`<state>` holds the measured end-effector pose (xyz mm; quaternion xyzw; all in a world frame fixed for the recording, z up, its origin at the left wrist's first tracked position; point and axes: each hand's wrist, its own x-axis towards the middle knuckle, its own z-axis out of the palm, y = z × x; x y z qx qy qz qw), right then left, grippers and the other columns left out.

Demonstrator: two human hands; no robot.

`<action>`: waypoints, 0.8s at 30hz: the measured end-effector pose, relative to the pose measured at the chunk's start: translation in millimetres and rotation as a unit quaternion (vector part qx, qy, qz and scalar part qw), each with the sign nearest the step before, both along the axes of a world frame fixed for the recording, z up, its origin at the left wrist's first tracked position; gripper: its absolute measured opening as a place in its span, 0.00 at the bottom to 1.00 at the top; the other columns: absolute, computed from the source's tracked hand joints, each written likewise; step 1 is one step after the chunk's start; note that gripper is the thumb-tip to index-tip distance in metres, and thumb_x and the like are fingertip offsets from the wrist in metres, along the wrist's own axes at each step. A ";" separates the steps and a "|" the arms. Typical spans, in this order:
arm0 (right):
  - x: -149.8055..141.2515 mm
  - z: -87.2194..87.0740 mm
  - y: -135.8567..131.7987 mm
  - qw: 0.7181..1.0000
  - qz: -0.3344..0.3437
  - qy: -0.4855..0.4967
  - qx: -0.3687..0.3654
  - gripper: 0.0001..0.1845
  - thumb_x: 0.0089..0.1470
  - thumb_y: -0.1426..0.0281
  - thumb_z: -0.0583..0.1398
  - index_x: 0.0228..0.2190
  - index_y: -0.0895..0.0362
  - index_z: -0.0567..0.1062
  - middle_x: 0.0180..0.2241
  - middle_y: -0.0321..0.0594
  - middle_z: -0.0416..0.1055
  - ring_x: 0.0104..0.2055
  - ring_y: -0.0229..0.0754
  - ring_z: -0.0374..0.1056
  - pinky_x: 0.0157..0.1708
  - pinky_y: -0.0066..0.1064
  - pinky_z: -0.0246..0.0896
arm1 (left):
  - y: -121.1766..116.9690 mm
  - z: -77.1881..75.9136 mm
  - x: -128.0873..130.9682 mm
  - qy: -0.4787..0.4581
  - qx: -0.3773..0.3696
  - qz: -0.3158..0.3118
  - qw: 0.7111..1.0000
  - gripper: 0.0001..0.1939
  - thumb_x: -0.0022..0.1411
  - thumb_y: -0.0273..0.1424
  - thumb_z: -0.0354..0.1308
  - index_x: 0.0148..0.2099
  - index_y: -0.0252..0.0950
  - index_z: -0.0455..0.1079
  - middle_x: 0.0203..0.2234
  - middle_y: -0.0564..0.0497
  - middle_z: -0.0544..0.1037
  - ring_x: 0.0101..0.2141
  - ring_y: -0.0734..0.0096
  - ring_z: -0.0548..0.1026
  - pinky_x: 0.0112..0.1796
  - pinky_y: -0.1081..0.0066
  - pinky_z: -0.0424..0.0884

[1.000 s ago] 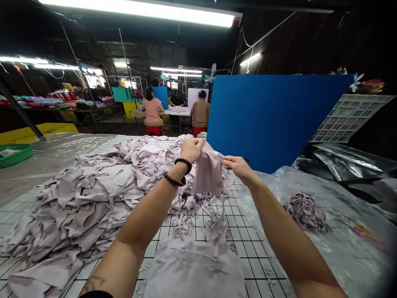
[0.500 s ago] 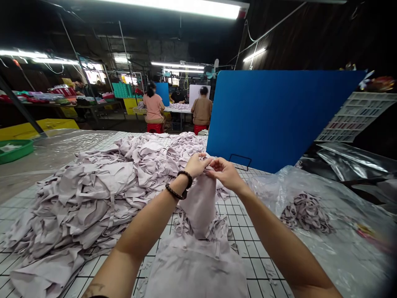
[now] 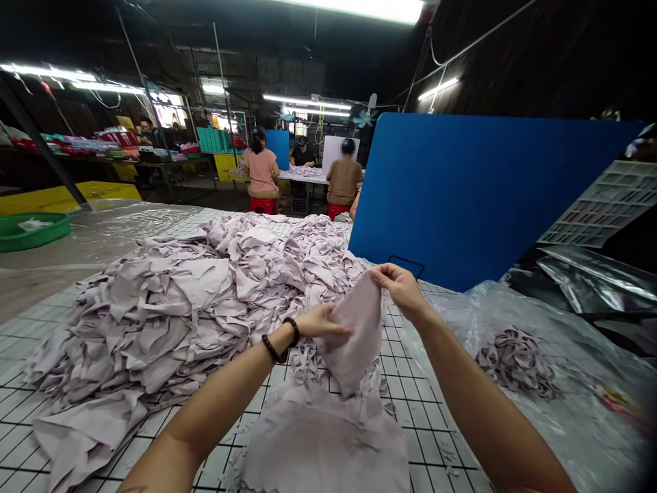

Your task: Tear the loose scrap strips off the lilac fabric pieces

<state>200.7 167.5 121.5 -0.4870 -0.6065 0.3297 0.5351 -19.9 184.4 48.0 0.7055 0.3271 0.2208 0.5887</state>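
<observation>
A pale mauve fabric piece (image 3: 356, 329) hangs above the grid-marked table (image 3: 428, 411). My right hand (image 3: 403, 287) pinches it by its upper right corner. My left hand (image 3: 321, 322), with dark beaded bracelets at the wrist, is at the cloth's left edge. Its fingers lie over the front and seem to grip it; part of the grip is hidden. Beneath the raised piece, a flat piece of the same fabric (image 3: 323, 438) lies close to me, with bunched straps (image 3: 308, 363) at its far edge.
To the left spreads a large heap of mauve fabric pieces (image 3: 169, 294). A blue board (image 3: 462, 198) stands behind my right hand. Clear plastic (image 3: 564, 411) covers the right side, around a bundle of strips (image 3: 518, 359). A green basin (image 3: 35, 233) sits far left. People sit beyond.
My hands have moved apart: the left went down and left along the cloth, the right moved right with its corner. The cloth is now spread between them. The view has shifted slightly.
</observation>
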 end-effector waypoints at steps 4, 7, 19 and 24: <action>21.4 9.9 5.9 0.997 -0.054 0.049 0.006 0.19 0.43 0.54 0.64 0.26 0.56 0.70 0.24 0.34 0.65 0.26 0.35 0.59 0.26 0.27 0.56 | 6.9 -24.5 -28.5 0.061 0.019 0.000 0.998 0.33 0.41 0.45 0.68 0.45 0.35 0.62 0.28 0.53 0.73 0.28 0.71 0.71 0.27 0.75 0.64; 34.3 20.6 9.0 0.993 -0.097 0.053 0.036 0.19 0.41 0.54 0.65 0.27 0.55 0.70 0.24 0.34 0.65 0.26 0.35 0.60 0.26 0.27 0.56 | 11.2 -17.0 -45.4 0.099 0.059 0.018 0.993 0.33 0.42 0.46 0.67 0.47 0.36 0.60 0.25 0.55 0.71 0.25 0.71 0.70 0.25 0.75 0.62; 71.7 34.2 1.5 0.994 -0.094 0.032 -0.039 0.24 0.34 0.60 0.71 0.35 0.58 0.76 0.22 0.35 0.70 0.20 0.32 0.59 0.17 0.25 0.53 | 41.3 63.7 -79.2 0.089 0.261 0.120 0.954 0.20 0.47 0.46 0.64 0.25 0.34 0.63 0.20 0.56 0.65 0.22 0.77 0.62 0.23 0.76 0.57; 72.3 27.2 -3.1 0.991 -0.076 0.037 -0.102 0.22 0.34 0.62 0.71 0.32 0.60 0.77 0.16 0.34 0.66 0.15 0.31 0.56 0.10 0.23 0.46 | 57.4 79.2 -78.8 0.034 0.220 0.139 0.965 0.22 0.40 0.43 0.68 0.30 0.34 0.65 0.24 0.54 0.70 0.25 0.75 0.67 0.25 0.76 0.62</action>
